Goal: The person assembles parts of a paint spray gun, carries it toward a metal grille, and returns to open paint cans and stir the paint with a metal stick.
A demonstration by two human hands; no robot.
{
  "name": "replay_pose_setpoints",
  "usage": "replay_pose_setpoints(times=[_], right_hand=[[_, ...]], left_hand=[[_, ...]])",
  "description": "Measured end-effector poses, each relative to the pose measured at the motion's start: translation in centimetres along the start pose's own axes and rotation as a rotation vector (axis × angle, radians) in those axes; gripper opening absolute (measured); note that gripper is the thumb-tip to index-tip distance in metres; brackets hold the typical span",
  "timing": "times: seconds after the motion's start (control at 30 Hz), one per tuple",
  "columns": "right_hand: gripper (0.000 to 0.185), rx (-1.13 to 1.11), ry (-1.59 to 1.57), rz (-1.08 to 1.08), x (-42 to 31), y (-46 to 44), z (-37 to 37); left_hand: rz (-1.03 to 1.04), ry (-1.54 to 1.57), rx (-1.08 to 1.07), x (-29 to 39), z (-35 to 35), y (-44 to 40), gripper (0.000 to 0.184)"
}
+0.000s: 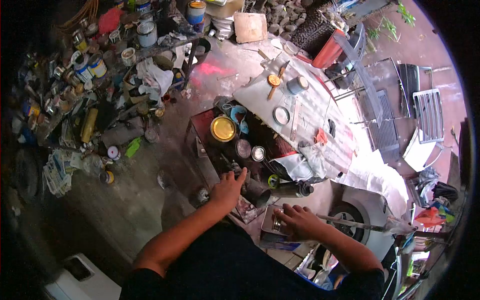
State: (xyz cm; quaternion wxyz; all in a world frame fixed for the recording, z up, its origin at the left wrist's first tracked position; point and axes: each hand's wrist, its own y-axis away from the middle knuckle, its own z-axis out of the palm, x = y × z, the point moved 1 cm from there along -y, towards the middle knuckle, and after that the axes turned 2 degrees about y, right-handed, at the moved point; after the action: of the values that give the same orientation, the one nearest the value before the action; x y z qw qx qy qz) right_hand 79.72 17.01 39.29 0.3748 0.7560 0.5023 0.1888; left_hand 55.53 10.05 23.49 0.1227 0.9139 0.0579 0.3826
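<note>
One small tin [277,223] seems to be pinched in the right hand's [299,223] fingers above a pale container [266,220]; the left hand's [227,192] fingers are loosely spread near a dark cup [258,194]. How much is finished cannot be judged.

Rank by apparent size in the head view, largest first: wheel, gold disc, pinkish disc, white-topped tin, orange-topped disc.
1. Wheel, partly hidden
2. Gold disc
3. Pinkish disc
4. White-topped tin and orange-topped disc: too alike to rank, and the orange one looks farther off.
</note>
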Motion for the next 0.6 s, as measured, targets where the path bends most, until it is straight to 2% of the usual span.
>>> replay_pose_setpoints(times=[0.17, 0.47, 0.6], right_hand=[[0.079, -0.086, -0.035, 0.007, 0.4, -0.4, 1.1], [0.100, -0.169, -0.100, 0.064, 0.4, 0.5, 4.2], [0.103, -0.232, -0.108, 0.047, 0.8, 0.6, 5.5]], left_hand=[[0.071, -0.092, -0.014, 0.6, 1.9, -0.3, 0.083], [0.119, -0.103, -0.042, 2.5, 4.5, -0.5, 0.075], [0.122, -0.152, -0.109, 3.3, 5.7, -0.4, 0.073]])
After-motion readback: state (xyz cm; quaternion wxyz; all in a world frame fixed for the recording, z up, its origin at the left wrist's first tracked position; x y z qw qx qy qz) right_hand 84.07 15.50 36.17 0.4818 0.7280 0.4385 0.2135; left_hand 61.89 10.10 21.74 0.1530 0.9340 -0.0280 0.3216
